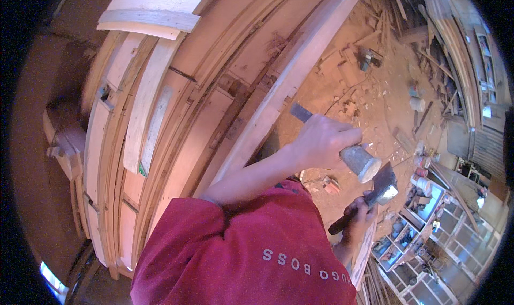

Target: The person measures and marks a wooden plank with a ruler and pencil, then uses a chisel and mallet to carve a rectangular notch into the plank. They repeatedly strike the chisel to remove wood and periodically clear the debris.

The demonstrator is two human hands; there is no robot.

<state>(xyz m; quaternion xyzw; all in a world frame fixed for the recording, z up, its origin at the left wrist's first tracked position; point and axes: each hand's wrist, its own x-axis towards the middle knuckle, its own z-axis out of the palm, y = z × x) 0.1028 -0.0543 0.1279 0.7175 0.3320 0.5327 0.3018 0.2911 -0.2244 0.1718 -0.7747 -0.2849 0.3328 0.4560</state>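
My left hand (325, 140) is closed around a wide chisel. Its flat metal blade (301, 112) points up and left, beside a long wooden beam (292, 85). The thick, worn handle end (362, 164) sticks out on the other side of my fist. Lower and to the right, my right hand (357, 219) grips a hatchet (383, 186) by its dark handle. The hatchet's metal head is close to the chisel's handle end, with a small gap showing between them.
Stacked planks and boards (209, 128) fill the left side. Wood scraps and chips litter the dirt floor (326, 85). At the lower right stands a compartmented wooden tray (412, 219) of tools and small items. Buckets and leaning timber (447, 43) line the right.
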